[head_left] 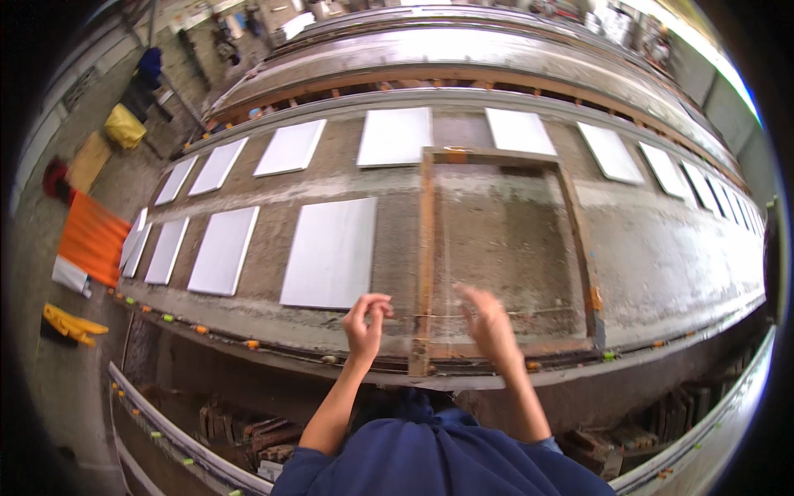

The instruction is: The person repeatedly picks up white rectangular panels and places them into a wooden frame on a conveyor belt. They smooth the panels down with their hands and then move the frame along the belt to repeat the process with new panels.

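Observation:
A wooden screen frame (428,248) lies on the long work table in front of me, its near rail close to the table edge. My left hand (364,328) is raised just left of the frame, its thumb and fingers curled together; anything between them is too small to make out. Over the frame's near part hovers my right hand (490,324), its fingers smeared by motion. A thin pale string (529,312) crosses the frame near its close end, about level with both hands; whether either hand holds it is unclear. Left of the frame lies a flat white rectangular sheet (329,252).
More white sheets (223,250) lie in two rows along the table (331,183). Small orange and green clips (201,330) line the near edge rail. Another long table (397,45) stands beyond. An orange corrugated sheet (89,240) and yellow gloves (74,324) are at the left.

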Motion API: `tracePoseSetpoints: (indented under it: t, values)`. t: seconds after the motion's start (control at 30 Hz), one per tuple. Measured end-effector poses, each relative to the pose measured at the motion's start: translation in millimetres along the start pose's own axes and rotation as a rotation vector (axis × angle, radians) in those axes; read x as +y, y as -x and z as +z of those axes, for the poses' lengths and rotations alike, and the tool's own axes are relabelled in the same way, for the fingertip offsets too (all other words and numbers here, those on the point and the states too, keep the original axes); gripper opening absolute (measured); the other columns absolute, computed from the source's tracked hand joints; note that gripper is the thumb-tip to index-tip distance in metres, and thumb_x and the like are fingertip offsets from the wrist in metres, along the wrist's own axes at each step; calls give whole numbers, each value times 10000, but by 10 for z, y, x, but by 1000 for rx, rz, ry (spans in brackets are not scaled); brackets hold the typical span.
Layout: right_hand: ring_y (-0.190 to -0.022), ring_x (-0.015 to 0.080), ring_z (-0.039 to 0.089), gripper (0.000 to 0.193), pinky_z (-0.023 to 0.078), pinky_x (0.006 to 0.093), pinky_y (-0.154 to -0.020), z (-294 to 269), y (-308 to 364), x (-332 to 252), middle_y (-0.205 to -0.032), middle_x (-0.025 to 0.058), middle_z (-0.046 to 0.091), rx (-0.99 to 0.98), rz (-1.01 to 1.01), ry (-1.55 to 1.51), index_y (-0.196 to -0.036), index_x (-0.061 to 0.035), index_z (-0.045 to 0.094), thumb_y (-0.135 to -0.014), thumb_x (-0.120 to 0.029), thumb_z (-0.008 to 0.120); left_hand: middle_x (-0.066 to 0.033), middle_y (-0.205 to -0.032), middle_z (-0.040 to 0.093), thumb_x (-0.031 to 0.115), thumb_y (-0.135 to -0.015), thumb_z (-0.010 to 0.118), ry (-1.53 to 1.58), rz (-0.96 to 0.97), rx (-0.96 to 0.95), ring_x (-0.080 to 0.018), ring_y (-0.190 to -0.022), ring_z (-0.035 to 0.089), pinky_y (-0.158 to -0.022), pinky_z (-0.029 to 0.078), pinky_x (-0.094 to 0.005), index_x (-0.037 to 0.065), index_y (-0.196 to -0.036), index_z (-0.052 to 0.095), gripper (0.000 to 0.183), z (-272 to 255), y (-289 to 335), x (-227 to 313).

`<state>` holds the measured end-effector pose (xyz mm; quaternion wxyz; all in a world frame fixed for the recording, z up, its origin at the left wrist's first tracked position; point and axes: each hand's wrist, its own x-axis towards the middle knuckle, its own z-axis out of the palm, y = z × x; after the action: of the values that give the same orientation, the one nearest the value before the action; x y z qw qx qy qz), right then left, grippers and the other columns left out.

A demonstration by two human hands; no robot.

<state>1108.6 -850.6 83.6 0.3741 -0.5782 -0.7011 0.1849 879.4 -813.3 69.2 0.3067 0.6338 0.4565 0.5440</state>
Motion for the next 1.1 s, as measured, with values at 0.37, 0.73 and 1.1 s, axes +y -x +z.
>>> tracePoseSetpoints:
  t: [0.37,0.73,1.1]
  values:
    - [-1007,342,515,327,432,412,-872,1716,-389,-1890,-1074,167,552,-268,-442,-234,-1049,-3,567,-724,23,590,-119,-950,617,80,-865,519,-245,112,-104,-306,-926,568,-842,435,-389,57,-1009,605,169,-1855,-78,370]
    - [-1107,367,469,520,423,401,-919,3506,-756,-3365,-1251,191,436,-523,-589,-95,-1276,-66,417,-794,-62,612,-100,-1183,496,94,-824,559,-852,-67,413,-291,-1178,428,-987,335,-440,98,-1026,585,204,-4146,250,-634]
    - [-1059,318,529,436,452,401,-875,4142,-1101,-3524,-1142,147,540,-618,-550,-169,-1197,-118,537,-773,-86,633,-70,-1267,453,85,-818,574,-912,-121,471,-301,-1263,359,-1028,252,-552,165,-1055,582,250,-4855,108,-1098]
